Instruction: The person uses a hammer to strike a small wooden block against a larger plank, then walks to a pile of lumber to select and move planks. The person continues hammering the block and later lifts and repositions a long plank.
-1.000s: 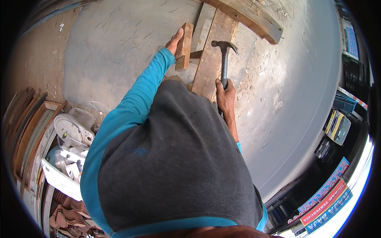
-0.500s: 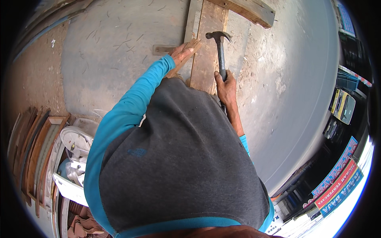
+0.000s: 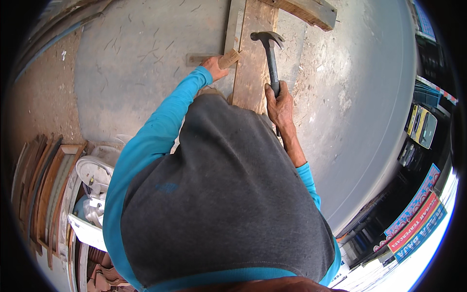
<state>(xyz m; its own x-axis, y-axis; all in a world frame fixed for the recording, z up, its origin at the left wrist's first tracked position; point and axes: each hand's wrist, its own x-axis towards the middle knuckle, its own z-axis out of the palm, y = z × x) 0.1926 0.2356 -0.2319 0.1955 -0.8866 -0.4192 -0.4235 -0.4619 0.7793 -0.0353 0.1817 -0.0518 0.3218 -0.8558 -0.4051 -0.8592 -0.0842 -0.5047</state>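
Observation:
My left hand (image 3: 214,69) is closed around a short piece of wood (image 3: 228,59). One end of that piece meets or overlaps the left edge of a long, worn plank (image 3: 252,73); whether they touch I cannot tell. My right hand (image 3: 281,108) grips the handle of a claw hammer (image 3: 271,58) over the plank's right edge. The hammer's dark head is up at the far end, its claw to the right. Beneath the left hand, a flat strip (image 3: 196,59) lies on the floor.
A thick wooden beam (image 3: 309,14) crosses the plank's far end. Scattered nails (image 3: 156,56) lie on the grey floor sheet (image 3: 112,92). At the left stand wooden frames (image 3: 46,190) and a white container (image 3: 90,231) of odds and ends. Parked vehicles (image 3: 422,127) show beyond the road at right.
The wood in my left hand has turned, so its end now faces up and its length looks shorter. The hammer and my right hand have shifted slightly, the hammer head a little farther away.

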